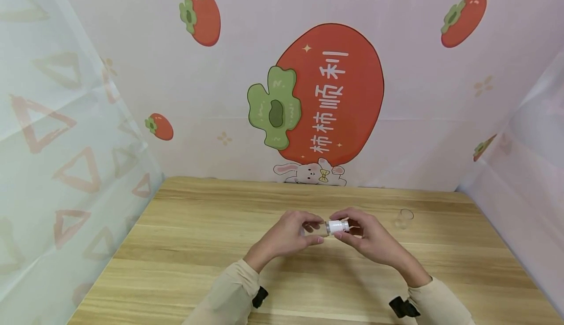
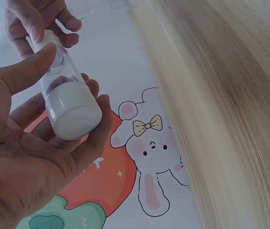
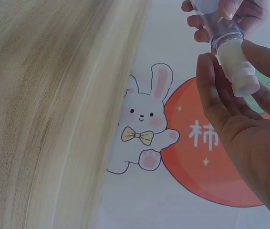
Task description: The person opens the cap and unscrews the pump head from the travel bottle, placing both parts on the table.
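Jointly gripping a clear bottle [image 2: 74, 109], lower centre of head view, curled round body with left hand [image 1: 286, 237], pinching white top [image 3: 234, 62] between thumb and fingers of right hand [image 1: 372, 239].

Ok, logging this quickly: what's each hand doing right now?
Left hand: closed, holding the clear bottle near its base.
Right hand: closed, holding the bottle's white top between thumb and fingers.

Lt. beige long sleeves [image 1: 229, 293] w/ blk bits [image 1: 260, 297] nr both cuffs [image 1: 247, 272]; hands [image 1: 288, 235] bare.
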The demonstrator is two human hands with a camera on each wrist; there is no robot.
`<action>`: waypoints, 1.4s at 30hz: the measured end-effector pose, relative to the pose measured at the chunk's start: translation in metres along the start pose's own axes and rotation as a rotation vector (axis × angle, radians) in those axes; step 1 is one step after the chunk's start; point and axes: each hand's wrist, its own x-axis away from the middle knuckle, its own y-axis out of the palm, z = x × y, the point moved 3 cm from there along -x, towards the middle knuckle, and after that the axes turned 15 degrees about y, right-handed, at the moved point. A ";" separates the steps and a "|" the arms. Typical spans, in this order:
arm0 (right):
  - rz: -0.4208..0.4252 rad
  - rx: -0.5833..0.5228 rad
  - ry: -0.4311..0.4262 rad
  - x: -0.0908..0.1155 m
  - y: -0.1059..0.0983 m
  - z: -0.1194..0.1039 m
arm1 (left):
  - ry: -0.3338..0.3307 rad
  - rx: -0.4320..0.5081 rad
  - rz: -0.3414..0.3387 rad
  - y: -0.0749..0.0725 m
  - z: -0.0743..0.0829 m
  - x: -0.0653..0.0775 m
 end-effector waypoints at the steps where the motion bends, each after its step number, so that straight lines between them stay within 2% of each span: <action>1: 0.000 -0.001 -0.002 0.000 0.000 0.000 | -0.001 0.000 0.002 0.000 0.000 0.000; 24: 0.111 0.060 -0.061 0.004 -0.012 0.002 | -0.035 -0.018 0.012 -0.002 -0.005 0.003; 42: 0.206 0.093 0.112 0.003 -0.025 0.028 | -0.055 -0.026 0.025 -0.005 -0.005 0.006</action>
